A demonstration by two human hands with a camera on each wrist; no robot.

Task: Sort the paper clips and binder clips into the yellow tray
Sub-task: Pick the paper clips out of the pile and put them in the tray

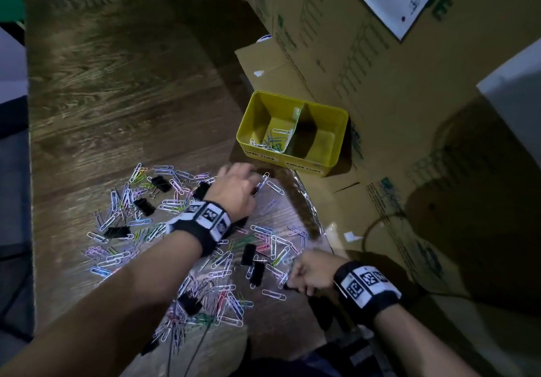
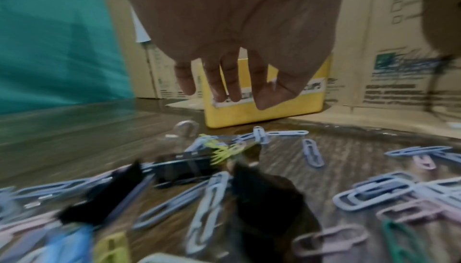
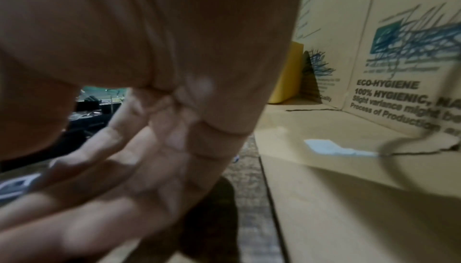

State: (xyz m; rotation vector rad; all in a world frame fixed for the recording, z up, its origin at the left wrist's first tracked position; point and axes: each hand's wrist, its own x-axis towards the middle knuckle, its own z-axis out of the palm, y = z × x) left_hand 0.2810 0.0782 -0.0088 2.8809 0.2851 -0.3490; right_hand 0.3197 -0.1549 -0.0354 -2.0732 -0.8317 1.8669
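Note:
The yellow tray [image 1: 295, 104] stands at the table's far right against cardboard, and its front wall [image 2: 262, 115] also shows in the left wrist view. Its left compartment holds a few paper clips [image 1: 270, 142]; nothing shows in the right one. Coloured paper clips [image 1: 168, 208] and black binder clips [image 1: 160, 183] lie scattered on the wooden table. My left hand [image 1: 254, 185] reaches down just before the tray, fingers [image 2: 232, 82] hanging straight, fingertips by a white clip [image 1: 275, 187]. My right hand [image 1: 289, 277] is knuckles-up at the pile's near right, fingers [image 3: 99, 168] bent; what they hold is hidden.
Stacked cardboard boxes [image 1: 380, 84] wall off the right side, with a flattened sheet [image 1: 366, 201] lying beside the table. A dark cable [image 1: 371, 230] loops over that sheet. The table's left edge [image 1: 29, 172] drops off.

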